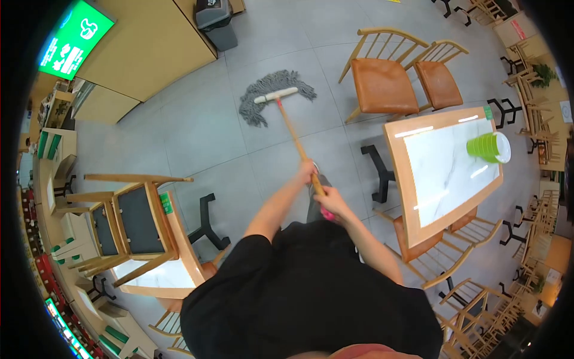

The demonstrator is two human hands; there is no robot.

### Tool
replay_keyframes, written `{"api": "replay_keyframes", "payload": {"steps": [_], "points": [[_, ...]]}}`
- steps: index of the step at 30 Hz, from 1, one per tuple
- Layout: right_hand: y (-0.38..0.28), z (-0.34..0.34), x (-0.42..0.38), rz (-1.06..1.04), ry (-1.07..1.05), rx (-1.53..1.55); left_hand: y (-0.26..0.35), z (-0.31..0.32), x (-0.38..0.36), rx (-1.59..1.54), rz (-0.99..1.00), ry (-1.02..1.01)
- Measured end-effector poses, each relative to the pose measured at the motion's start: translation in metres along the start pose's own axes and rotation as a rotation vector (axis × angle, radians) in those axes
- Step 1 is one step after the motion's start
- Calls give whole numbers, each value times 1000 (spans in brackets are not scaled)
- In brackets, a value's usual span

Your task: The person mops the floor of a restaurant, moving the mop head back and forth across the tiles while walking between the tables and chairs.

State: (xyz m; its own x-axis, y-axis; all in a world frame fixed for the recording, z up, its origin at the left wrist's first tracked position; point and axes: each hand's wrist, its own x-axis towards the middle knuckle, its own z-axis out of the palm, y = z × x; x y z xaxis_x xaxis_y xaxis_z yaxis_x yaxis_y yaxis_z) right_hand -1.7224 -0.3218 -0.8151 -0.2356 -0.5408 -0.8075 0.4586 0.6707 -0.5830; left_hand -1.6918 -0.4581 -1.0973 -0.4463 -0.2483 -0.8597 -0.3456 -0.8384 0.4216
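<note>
Mop [277, 97]: grey string head spread flat on the grey tiled floor [203, 137], upper centre of view, w/ a pale crossbar at the head and a wooden handle [293, 134] running diagonally down toward the person. Left hand [307, 172] wrapped around the handle, higher up the shaft; right hand [332, 202] clenched around the handle just below it, near the top end, where a pink bit shows beside the palm. Both arms bare below black sleeves; black shirt [311, 287] fills the bottom centre. R of mop: marble-topped table [442, 167] w/ wooden rim, bearing a green cup [487, 146] lying on its side near the far corner. Beyond it, two wooden chairs w/ brown seats [382, 84], side by side, close to the mop head. L of person: second table [179, 239] w/ dark-seated chairs [140, 218] turned over on top. Upper L: wooden counter [143, 48], a grey bin [215, 21] beside it, green sign [75, 37] at the edge.
</note>
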Motion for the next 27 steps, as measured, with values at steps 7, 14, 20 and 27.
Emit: {"api": "replay_keyframes", "payload": {"steps": [7, 14, 20, 27], "points": [[-97, -8, 145, -86, -9, -104, 167, 4, 53, -32, -14, -4], [-77, -39, 120, -73, -26, -69, 140, 48, 37, -167, 131, 135], [9, -69, -55, 95, -118, 150, -1, 112, -94, -67, -8, 244], [122, -44, -258, 378, 83, 136, -188, 131, -264, 1, -403, 13]]}}
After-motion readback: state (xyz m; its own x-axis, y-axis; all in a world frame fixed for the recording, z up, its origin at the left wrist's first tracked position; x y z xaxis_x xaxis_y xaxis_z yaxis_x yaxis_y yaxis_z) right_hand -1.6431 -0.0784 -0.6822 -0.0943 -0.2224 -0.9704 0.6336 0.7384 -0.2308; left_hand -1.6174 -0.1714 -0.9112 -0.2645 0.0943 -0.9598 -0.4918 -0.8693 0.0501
